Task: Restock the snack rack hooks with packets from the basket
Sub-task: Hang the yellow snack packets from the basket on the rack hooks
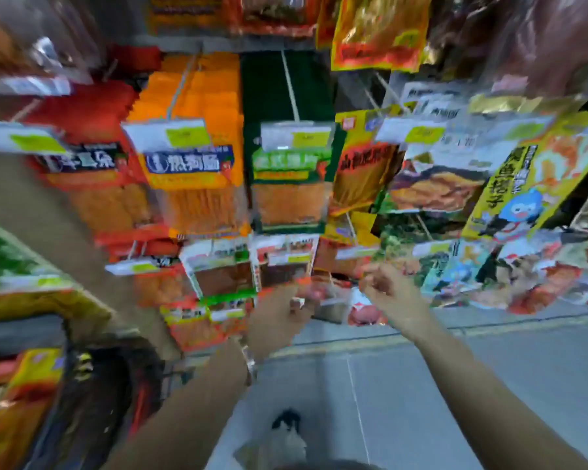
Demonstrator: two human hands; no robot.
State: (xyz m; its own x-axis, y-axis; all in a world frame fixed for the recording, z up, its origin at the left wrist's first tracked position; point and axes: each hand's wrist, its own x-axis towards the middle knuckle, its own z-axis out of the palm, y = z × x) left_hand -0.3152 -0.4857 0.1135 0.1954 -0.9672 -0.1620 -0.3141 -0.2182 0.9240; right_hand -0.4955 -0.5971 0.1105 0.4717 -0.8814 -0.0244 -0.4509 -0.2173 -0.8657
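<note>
head view: fingers (299,305) of the left hand (279,312) curl on a small red packet (314,293), low on the rack (287,83); the right hand (387,288) is curled just beside it, but blur hides whether it pinches. the packet likely handles light, soft and slick (grip the flat top seal, by the hang hole). counted: one packet held, two hands; hung packets (190,171) too smeared to count.

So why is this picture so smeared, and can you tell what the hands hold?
Head view: motion blur smears nearly everything; the left hand and right hand are raised by the lower packets, but their grip is unreadable. The wide lens splays the rack hooks outward toward the edges; the orange packet mid-frame stays most legible.
</note>
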